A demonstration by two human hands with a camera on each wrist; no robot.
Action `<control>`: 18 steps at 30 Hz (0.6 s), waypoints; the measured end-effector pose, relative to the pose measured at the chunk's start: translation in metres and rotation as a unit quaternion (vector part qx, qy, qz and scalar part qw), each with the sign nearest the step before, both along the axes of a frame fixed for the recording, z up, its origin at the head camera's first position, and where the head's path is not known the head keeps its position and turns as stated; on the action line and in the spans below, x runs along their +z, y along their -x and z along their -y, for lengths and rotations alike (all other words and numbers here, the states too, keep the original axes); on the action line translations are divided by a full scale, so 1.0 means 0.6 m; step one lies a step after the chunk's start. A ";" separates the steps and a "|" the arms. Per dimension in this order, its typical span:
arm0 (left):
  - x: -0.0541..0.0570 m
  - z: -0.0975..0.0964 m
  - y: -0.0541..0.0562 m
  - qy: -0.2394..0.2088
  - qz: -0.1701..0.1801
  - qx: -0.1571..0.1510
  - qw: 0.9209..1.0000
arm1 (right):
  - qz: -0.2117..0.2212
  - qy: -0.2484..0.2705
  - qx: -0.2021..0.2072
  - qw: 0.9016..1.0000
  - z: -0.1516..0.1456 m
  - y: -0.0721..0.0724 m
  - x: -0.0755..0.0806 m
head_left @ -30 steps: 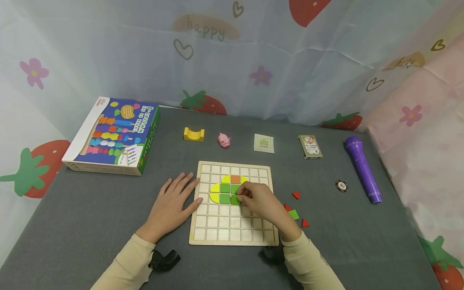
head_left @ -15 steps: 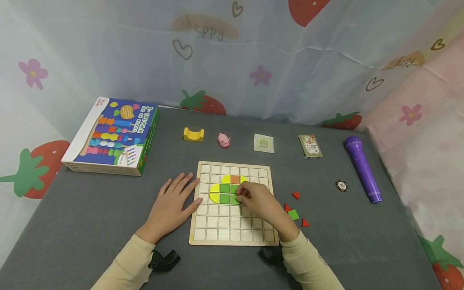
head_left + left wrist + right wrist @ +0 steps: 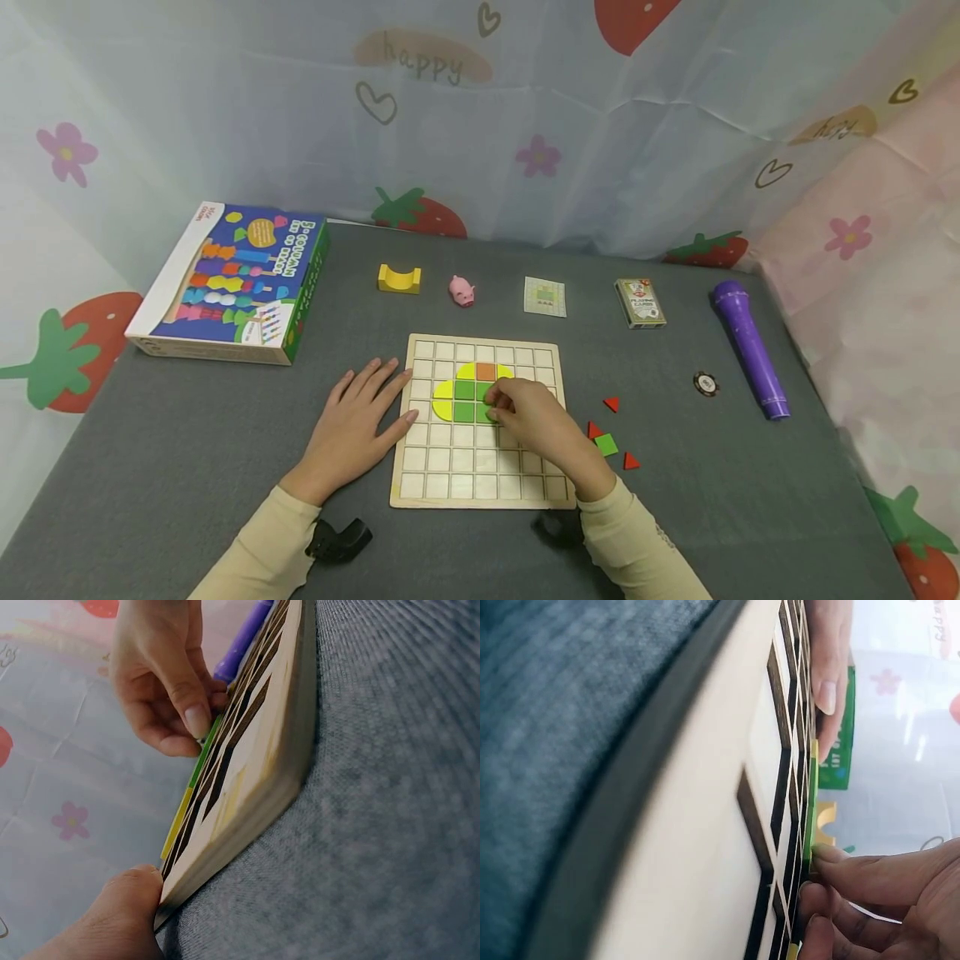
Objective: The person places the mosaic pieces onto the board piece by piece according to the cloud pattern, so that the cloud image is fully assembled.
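A wooden grid board [image 3: 450, 460] lies on the grey table. My left hand [image 3: 360, 421] rests flat at the board's left edge, fingers spread, thumb on the rim. Over the middle of the board, my right hand [image 3: 534, 417] has its thumb and curled fingers together at a green square tile [image 3: 485, 412]; its fingers partly hide this tile. In the right wrist view the thumb tip meets the green tile [image 3: 807, 832]. Other green tiles [image 3: 463, 412], yellow rounded tiles [image 3: 442, 409] and an orange square tile [image 3: 485, 372] sit in the grid.
Right of the board lie red triangles [image 3: 631, 461] and a loose green square [image 3: 606, 445]. Behind stand a boxed toy [image 3: 232, 283], yellow arch block [image 3: 399, 280], pink pig [image 3: 462, 291], pattern card [image 3: 544, 297] and playing cards [image 3: 640, 303]. A purple microphone [image 3: 750, 350] and chip [image 3: 705, 383] lie right.
My right hand has shifted very slightly left over the green tile, and its forearm has drawn a little left with it. The left hand stays in place on the board's edge.
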State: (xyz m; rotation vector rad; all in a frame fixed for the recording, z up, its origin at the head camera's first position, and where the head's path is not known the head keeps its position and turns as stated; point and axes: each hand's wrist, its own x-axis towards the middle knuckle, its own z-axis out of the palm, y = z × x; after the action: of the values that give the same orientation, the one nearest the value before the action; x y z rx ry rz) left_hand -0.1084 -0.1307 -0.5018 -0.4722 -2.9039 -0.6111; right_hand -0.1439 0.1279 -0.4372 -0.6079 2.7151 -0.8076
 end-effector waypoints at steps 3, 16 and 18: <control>-0.001 0.000 0.000 0.001 0.000 0.000 1.000 | 0.002 0.000 0.001 1.000 -0.001 -0.001 0.003; -0.001 -0.001 -0.001 -0.001 -0.002 -0.001 1.000 | -0.008 -0.022 -0.066 0.998 -0.099 -0.001 0.035; -0.001 -0.001 -0.001 -0.001 -0.001 -0.001 1.000 | -0.009 -0.032 -0.080 0.996 -0.124 -0.005 0.038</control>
State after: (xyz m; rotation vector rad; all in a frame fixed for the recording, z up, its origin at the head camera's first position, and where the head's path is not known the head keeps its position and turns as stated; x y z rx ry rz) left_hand -0.1079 -0.1302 -0.5023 -0.4758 -2.9011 -0.6135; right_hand -0.1410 0.2024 -0.4144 -0.3889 2.8218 -0.7514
